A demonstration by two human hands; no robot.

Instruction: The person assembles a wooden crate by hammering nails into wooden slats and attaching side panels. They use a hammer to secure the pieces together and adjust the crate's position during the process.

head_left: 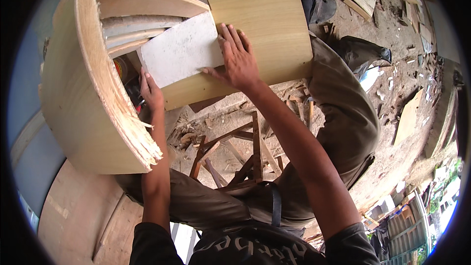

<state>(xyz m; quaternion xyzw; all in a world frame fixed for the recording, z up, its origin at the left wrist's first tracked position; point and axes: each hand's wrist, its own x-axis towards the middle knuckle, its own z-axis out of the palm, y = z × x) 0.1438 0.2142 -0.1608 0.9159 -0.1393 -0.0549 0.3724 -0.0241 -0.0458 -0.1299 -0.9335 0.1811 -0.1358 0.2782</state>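
Note:
A white rectangular board (182,49) lies across a pale plywood panel (267,17), over the opening beside a curved plywood piece. My left hand (151,92) grips the board at its lower left edge, thumb and fingers close together; part of this hand is hidden. Spread over the board's right edge, my right hand (237,61) presses down, its fingertips resting partly on the plywood. The curved plywood piece (81,88) rises at the left of my left forearm, with a rough, splintered edge (120,100) facing me.
A low wooden frame, perhaps a stool (255,152), stands between my legs among wood scraps. Black plastic (360,51) lies right of the panel, and offcuts (408,118) litter the dirt floor. Something with a red and yellow label (118,67) shows inside the opening. A large plywood sheet (73,211) is at lower left.

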